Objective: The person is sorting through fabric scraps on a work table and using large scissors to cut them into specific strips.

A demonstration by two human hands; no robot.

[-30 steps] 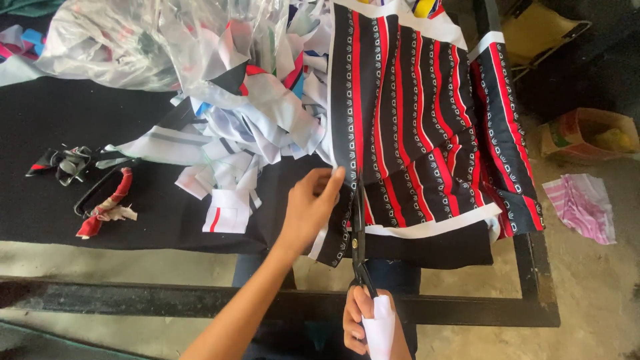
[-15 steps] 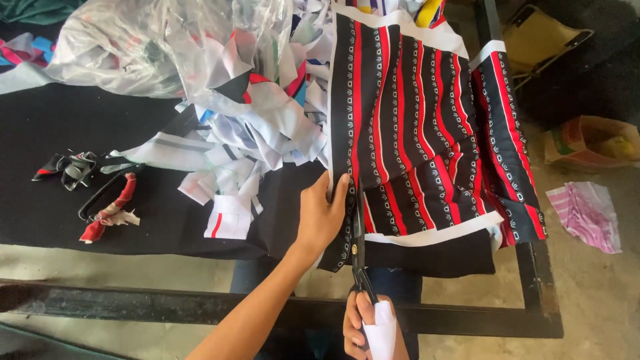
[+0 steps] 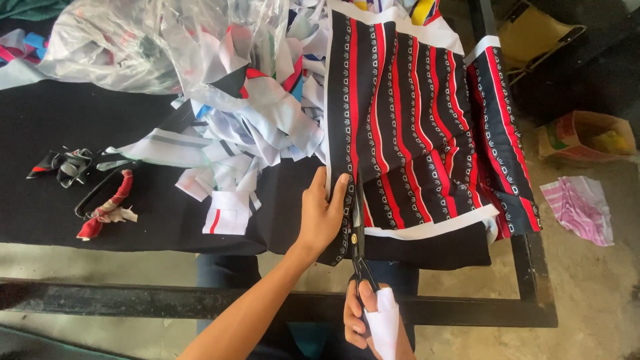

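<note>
A black fabric with red and white patterned stripes (image 3: 413, 127) lies over the right part of a black-covered table (image 3: 80, 120). My left hand (image 3: 321, 215) rests flat on the fabric's left strip near its front edge, fingers pointing away from me. My right hand (image 3: 365, 319) grips the handles of dark scissors (image 3: 357, 250), with white cloth wrapped around the fingers. The blades point away from me and sit in the fabric just right of my left hand.
A heap of white, blue and red fabric scraps (image 3: 240, 127) and a clear plastic bag (image 3: 133, 40) fill the table's back. A second pair of scissors with wrapped handles (image 3: 103, 203) lies at the left. A cardboard box (image 3: 583, 137) and striped cloth (image 3: 579, 208) lie on the floor.
My left hand has slid forward along the strip, and the scissors have advanced farther into the fabric. The view has shifted slightly.
</note>
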